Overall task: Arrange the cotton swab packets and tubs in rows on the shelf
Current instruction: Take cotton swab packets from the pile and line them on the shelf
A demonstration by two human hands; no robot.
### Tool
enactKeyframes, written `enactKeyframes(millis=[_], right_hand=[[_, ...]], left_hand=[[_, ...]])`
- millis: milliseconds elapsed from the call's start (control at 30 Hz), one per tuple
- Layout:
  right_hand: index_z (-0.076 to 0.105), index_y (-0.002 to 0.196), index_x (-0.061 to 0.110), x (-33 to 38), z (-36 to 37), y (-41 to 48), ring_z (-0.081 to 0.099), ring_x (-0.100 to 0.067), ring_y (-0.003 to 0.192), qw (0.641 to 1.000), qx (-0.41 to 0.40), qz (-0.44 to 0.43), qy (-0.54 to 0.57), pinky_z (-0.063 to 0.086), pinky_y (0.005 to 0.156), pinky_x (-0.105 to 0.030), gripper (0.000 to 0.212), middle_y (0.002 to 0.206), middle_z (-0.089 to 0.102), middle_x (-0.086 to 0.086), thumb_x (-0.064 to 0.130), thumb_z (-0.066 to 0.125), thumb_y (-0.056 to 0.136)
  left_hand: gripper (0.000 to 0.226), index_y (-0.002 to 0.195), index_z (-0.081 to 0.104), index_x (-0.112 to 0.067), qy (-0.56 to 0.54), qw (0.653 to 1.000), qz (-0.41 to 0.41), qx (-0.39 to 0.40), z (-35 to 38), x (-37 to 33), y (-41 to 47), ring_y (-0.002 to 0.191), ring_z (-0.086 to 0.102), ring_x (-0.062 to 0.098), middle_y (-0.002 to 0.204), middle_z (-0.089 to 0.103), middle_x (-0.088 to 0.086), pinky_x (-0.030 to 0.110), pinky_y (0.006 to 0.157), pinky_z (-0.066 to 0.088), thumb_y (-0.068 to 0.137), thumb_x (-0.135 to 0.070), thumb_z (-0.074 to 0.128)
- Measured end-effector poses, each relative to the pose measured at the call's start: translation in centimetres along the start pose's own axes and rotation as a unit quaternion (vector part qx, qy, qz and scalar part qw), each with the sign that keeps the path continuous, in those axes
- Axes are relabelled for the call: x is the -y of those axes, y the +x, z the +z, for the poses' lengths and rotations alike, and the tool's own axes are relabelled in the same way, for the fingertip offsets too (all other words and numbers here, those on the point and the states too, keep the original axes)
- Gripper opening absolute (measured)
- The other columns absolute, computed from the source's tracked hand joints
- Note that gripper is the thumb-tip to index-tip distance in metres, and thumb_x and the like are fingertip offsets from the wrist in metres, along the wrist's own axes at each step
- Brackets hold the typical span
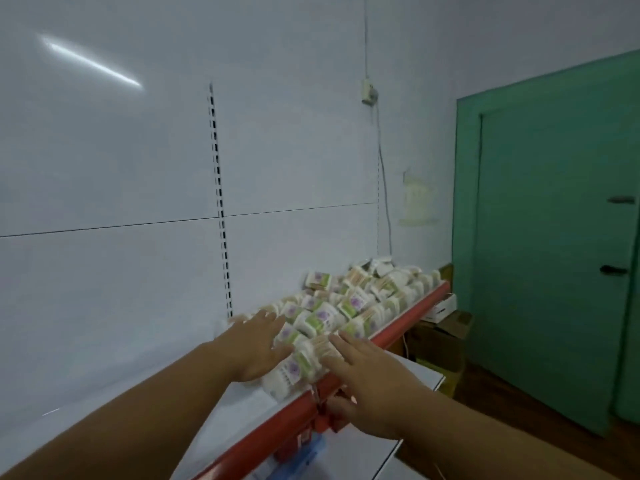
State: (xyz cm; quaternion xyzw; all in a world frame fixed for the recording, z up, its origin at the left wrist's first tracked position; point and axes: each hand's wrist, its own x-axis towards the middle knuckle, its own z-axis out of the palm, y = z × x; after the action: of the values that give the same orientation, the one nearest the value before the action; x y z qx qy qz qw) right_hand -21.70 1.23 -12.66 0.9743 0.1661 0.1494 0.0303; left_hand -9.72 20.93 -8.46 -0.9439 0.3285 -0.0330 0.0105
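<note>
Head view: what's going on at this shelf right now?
A person is working on a loose heap of cotton swab packets on a shelf with a red front edge. Both hands are open over the near end of the heap. The left hand is on its wall side with the fingers spread, and the right hand is at the front edge with the fingers straight. Neither hand grips anything. The packets lie jumbled, not yet in rows.

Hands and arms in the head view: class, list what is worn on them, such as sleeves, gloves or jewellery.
Nothing worn shows. The left hand and right hand are ungloved, with no rings visible. The left forearm and right forearm are bare to the frame edge: no sleeves, watch or bracelets in view.
</note>
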Motion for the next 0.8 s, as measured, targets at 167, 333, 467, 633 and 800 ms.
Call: enactKeyframes(millis=[167, 333, 467, 633, 800], right_hand=[[0.018, 0.149, 0.031, -7.5, 1.7, 0.2, -0.010, -0.013, 0.146, 0.999, 0.011, 0.017, -0.038, -0.019, 0.104, -0.024, 0.063, 0.161, -0.001, 0.002, 0.058, 0.034, 0.094], [0.023, 0.148, 0.032, -15.6, 1.1, 2.6, 0.001, -0.012, 0.146, 0.995, 0.014, 0.072, -0.067, -0.006, 0.113, -0.028, 0.059, 0.160, 0.009, 0.005, 0.055, 0.035, 0.095], [0.047, 0.133, 0.029, -22.0, -0.3, 3.9, 0.036, -0.010, 0.129, 0.988, -0.040, 0.126, -0.076, 0.029, 0.109, -0.026, 0.040, 0.141, 0.043, 0.008, 0.045, 0.039, 0.097], [0.054, 0.122, 0.029, -29.3, 1.1, 4.6, 0.048, -0.011, 0.105, 0.978, -0.031, 0.192, -0.068, 0.042, 0.089, -0.026, 0.030, 0.117, 0.055, 0.008, 0.035, 0.041, 0.095], [0.054, 0.123, 0.031, -36.7, 3.8, 6.3, 0.048, -0.013, 0.111, 0.978, -0.015, 0.204, -0.046, 0.042, 0.092, -0.028, 0.031, 0.120, 0.055, 0.008, 0.033, 0.044, 0.093]], left_hand=[[0.067, 0.154, 0.004, -0.021, -0.035, 0.999, 0.011, -0.007, -0.2, -0.8, 10.3, 0.148, 0.004, 0.018, 0.162, 0.006, 0.004, 0.038, 0.119, 0.010, 0.100, -0.054, 0.026], [0.060, 0.150, 0.026, -0.025, -0.091, 0.994, 0.060, -0.008, 0.5, -1.2, 21.5, 0.143, 0.026, 0.021, 0.156, 0.027, 0.004, 0.040, 0.115, 0.026, 0.098, -0.051, 0.039], [0.058, 0.151, 0.023, -0.018, -0.081, 0.992, 0.084, -0.042, -1.0, -1.8, 28.9, 0.144, 0.022, 0.018, 0.158, 0.024, 0.004, 0.031, 0.115, 0.019, 0.101, -0.044, 0.037], [0.053, 0.147, 0.032, -0.023, -0.113, 0.983, 0.134, -0.049, 0.4, -3.9, 34.4, 0.135, 0.038, 0.019, 0.151, 0.036, 0.003, 0.028, 0.109, 0.029, 0.098, -0.036, 0.047], [0.042, 0.131, 0.055, -0.021, -0.224, 0.967, 0.098, -0.068, 0.6, -4.1, 38.4, 0.114, 0.053, 0.014, 0.134, 0.055, 0.000, 0.022, 0.094, 0.037, 0.091, -0.030, 0.062]])
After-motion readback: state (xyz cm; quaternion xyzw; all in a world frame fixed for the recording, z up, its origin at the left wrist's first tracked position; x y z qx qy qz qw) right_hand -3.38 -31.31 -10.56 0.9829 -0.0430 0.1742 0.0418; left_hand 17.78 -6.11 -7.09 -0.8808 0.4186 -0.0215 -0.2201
